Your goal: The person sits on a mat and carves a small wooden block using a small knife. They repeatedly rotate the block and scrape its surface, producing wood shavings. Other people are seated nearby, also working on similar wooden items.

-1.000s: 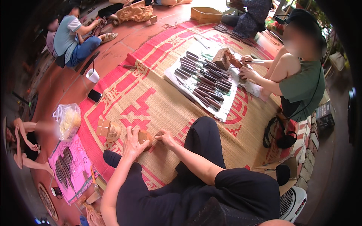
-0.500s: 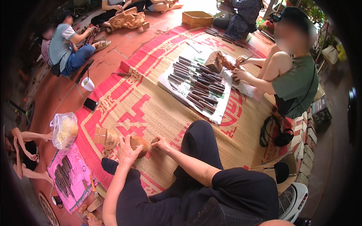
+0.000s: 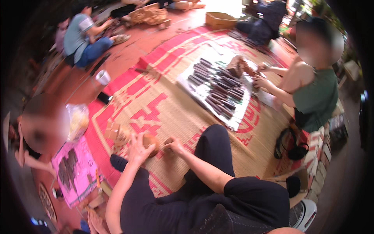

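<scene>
Brown block: a small brown lump (image 3: 151, 140) sat low on the woven mat (image 3: 171, 113), just ahead of the person's bent knee, between the two hands.
Left hand: the left hand (image 3: 137, 147) lay against the near left side of the block, fingers spread and curled over it, touching it.
Right hand: the right hand (image 3: 174, 146) rested on the mat just right of the block, fingers drawn together around a small brown piece (image 3: 167, 141); whether it truly pinched that piece could not be told.
Nearby: a few light brown blocks (image 3: 117, 132) stood just left of the left hand; a white sheet (image 3: 202, 91) carrying rows of dark sticks lay well apart, farther up the mat.
Co-worker: a person in a green top (image 3: 316, 99) sat beside that sheet, hands at its far end.
Hard to make out: the block's shape was blurred and partly covered by the left fingers.
</scene>
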The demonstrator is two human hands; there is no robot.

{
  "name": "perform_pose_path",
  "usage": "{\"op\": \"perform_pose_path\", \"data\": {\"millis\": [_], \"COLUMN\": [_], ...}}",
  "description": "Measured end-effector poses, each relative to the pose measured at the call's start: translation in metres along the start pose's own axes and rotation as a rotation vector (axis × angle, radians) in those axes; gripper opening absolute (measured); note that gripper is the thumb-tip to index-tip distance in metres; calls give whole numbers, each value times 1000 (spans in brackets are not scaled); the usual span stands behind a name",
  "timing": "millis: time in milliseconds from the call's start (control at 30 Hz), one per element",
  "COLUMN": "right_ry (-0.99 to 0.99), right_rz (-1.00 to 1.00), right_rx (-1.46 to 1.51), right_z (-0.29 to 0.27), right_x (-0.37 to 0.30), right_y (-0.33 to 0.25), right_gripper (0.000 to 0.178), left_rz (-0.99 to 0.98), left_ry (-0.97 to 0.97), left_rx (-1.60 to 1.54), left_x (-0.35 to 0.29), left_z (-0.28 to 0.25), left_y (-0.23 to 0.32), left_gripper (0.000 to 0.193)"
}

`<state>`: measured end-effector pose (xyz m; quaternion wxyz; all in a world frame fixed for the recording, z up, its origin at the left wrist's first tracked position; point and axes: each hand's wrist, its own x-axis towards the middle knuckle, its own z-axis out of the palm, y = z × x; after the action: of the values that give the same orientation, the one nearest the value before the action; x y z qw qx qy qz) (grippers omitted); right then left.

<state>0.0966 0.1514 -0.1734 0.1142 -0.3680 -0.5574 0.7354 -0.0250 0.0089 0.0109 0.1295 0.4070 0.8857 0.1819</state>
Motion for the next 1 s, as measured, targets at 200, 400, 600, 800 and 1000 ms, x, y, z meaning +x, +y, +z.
{"op": "perform_pose_path", "data": {"millis": [200, 400, 600, 800, 1000], "right_ry": [-44, -110, -159, -144, -113], "right_rz": [2, 25, -3, 28, -23], "right_rx": [55, 99, 139, 117, 104], "right_z": [4, 3, -3, -4, -9], "right_x": [-12, -15, -12, -14, -10], "right_y": [-20, -23, -18, -26, -14], "right_gripper": [11, 16, 10, 9, 16], "left_rz": [-55, 9, 16, 25, 6], "left_ry": [-56, 34, 60, 103, 46], "left_rx": [-2, -62, -60, -48, -22], "left_x": [-3, -11, -10, -6, -7], "left_z": [-1, -2, 5, 11, 4], "left_y": [-10, -4, -7, -10, -9], "left_gripper": [78, 74, 72, 73, 76]}}
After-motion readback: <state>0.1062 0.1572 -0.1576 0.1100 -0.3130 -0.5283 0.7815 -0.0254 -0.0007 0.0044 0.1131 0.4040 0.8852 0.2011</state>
